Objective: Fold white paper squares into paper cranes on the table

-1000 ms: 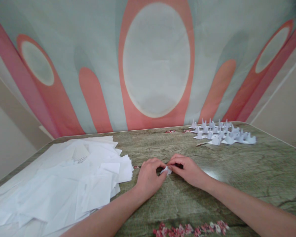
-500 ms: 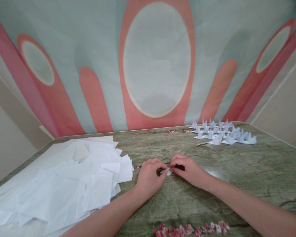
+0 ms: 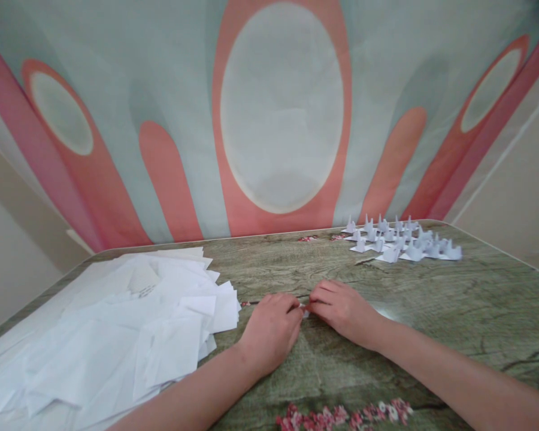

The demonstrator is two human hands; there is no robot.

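Observation:
Between my hands, just above the wood-patterned table (image 3: 341, 371), is a small piece of folded white paper (image 3: 305, 312), mostly covered by fingers. My left hand (image 3: 273, 326) is closed on its left side, thumb and fingers pressed together. From the right, my right hand (image 3: 339, 308) pinches the paper with its fingertips. The fingertips of both hands nearly meet there. How the paper is folded cannot be made out.
A broad, loose pile of white paper sheets (image 3: 99, 335) covers the table's left side. Several folded paper cranes (image 3: 390, 254) stand grouped at the back right. A wall with a pink and grey-green pattern (image 3: 278, 224) rises behind the table's far edge.
My left hand has turned over the paper, its fingers now closer together and hiding more of it. My right fingers have also closed in. The view has shifted slightly.

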